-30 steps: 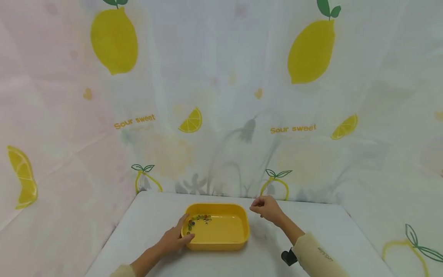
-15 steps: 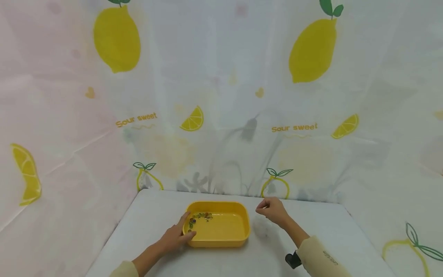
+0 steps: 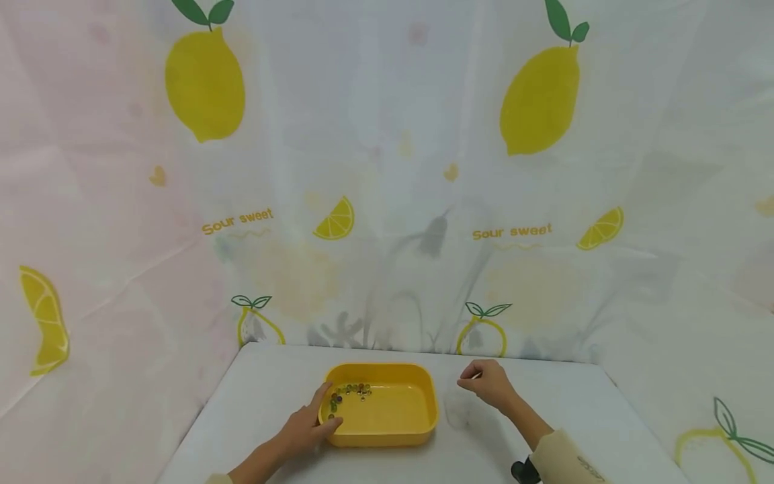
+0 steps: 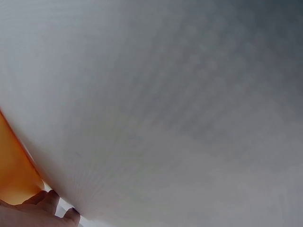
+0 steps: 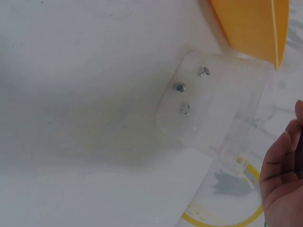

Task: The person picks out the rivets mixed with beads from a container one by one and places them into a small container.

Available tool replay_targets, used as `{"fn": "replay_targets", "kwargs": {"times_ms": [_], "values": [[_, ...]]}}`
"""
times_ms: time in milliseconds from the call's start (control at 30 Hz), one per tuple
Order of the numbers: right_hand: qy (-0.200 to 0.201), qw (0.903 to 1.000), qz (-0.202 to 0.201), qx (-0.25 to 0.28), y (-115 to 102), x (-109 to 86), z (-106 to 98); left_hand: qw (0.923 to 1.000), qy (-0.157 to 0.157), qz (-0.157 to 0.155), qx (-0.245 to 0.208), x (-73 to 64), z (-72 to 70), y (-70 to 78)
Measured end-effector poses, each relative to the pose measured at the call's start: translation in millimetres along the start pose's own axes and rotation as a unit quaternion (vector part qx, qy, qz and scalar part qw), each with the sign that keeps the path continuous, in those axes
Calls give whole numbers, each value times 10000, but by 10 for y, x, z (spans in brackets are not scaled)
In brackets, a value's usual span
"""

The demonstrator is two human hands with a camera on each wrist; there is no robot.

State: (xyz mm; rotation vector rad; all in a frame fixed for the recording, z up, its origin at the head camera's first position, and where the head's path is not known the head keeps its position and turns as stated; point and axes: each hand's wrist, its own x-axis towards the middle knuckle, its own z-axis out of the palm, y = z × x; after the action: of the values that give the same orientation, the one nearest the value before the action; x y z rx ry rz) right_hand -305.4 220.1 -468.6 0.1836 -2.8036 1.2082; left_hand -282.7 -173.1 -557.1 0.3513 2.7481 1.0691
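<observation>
In the head view my left hand (image 3: 302,427) grips the left side of a yellow plastic tray (image 3: 417,440), its thumb over the rim at the near left corner. Several small glass marbles (image 3: 334,398), green, amber, dark and clear, lie along the tray's left and back inside edges. My right hand (image 3: 490,386) hovers right of the tray, fingers curled and tips drawn together; I cannot tell whether something small is between them. Below it stands a clear plastic container (image 5: 222,99), where three clear marbles (image 5: 179,87) show in the right wrist view.
Tray and container stand side by side on a white table (image 3: 266,376). Behind rises a lemon-print cloth backdrop (image 3: 387,134) that meets the table's back edge. A black device (image 3: 525,472) sits at the right sleeve (image 3: 559,457).
My right hand has moved right, from close to the tray's right rim to above the clear container. My left hand keeps its place on the tray, and the marbles there look the same.
</observation>
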Motion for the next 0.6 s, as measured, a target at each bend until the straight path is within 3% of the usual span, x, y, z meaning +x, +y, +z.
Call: {"fn": "replay_targets", "kwargs": {"times_ms": [167, 400, 600], "values": [[86, 9999, -72, -4, 23, -19, -3, 9999, 94, 50, -15, -25, 16, 21], [11, 9999, 39, -133, 50, -33, 16, 9996, 71, -232, 120, -31, 19, 25], [176, 9995, 239, -104, 43, -17, 8, 9997, 81, -158, 170, -7, -2, 19]]}}
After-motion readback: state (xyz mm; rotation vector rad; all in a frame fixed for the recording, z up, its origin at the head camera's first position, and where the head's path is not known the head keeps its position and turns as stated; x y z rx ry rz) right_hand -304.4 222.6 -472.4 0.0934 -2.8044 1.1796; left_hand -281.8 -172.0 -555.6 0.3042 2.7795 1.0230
